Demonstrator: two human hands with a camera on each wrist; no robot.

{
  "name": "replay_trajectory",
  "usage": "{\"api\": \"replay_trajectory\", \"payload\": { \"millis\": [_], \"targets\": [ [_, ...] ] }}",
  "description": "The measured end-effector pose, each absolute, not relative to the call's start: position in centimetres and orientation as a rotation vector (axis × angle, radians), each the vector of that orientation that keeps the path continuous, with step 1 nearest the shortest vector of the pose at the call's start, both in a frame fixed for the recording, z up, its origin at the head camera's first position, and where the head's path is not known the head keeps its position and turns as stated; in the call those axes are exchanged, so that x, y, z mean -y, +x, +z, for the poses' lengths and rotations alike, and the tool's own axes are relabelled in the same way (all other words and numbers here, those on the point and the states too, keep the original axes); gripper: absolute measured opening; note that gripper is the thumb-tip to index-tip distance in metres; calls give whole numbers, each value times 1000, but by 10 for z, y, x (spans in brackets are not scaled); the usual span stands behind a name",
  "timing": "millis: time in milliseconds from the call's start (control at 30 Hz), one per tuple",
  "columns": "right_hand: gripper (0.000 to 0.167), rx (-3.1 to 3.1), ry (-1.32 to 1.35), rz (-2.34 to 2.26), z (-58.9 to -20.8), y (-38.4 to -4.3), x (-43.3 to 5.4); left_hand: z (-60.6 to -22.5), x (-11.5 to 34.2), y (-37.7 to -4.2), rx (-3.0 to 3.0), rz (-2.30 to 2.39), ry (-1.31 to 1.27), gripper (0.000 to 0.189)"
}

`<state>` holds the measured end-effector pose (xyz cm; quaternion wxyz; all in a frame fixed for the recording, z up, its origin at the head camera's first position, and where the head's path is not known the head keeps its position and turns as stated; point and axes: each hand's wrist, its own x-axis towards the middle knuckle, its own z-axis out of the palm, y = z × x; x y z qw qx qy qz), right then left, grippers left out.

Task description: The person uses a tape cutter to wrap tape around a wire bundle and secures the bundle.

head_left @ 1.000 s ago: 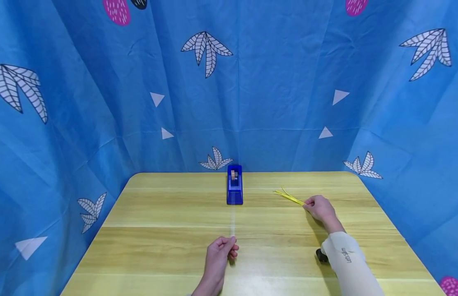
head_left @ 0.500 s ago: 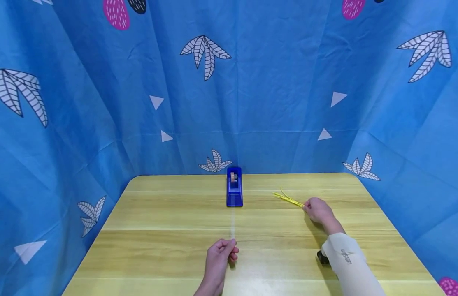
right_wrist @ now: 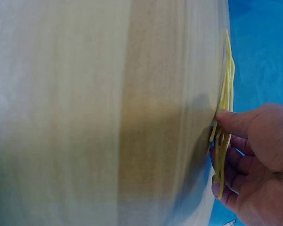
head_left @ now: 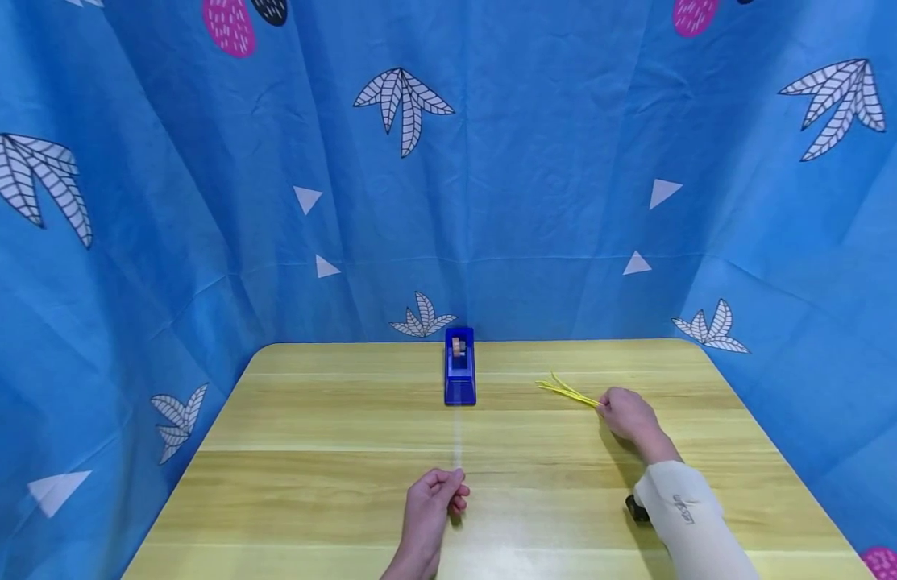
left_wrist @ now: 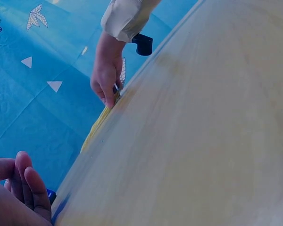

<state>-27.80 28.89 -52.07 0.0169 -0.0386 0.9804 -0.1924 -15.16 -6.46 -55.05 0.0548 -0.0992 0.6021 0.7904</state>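
My left hand point(head_left: 428, 515) pinches the free end of a clear tape strip point(head_left: 458, 439) between thumb and fingers. The strip runs straight back over the table to a blue tape dispenser point(head_left: 460, 392), which holds a small roll. Off to the right, my right hand point(head_left: 631, 416) grips one end of a bundle of thin yellow strands point(head_left: 567, 391). In the right wrist view, the thumb presses the yellow bundle point(right_wrist: 224, 99) against the curled fingers, and short ends stick out below. The left wrist view shows part of the left hand point(left_wrist: 23, 193); the tape cannot be made out there.
The wood-grain table point(head_left: 296, 483) reaches back to a blue patterned curtain point(head_left: 550, 161), which surrounds it on the back and sides. A black device point(head_left: 637, 509) sits under the right sleeve point(head_left: 691, 515). The dispenser stands near the table's back edge.
The head view has tilted slightly, so the scene sits a little lower. Both hands keep their holds; the tape and yellow strands stay almost in place.
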Motion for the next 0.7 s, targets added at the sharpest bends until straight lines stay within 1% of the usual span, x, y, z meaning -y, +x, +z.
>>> {"api": "replay_trajectory", "payload": {
  "millis": [267,500,700],
  "targets": [
    [16,-3054,-53,-651,-521,-278,-289,-549,65,-151,-1825,2398,-306,16],
    [14,-3066,-121,-556,-516,-280,-286,-549,65,-152,-1831,2395,-303,17],
    [16,-3040,-105,-572,-518,-279,-288,-550,65,-151,-1821,2400,-302,17]
  ]
}}
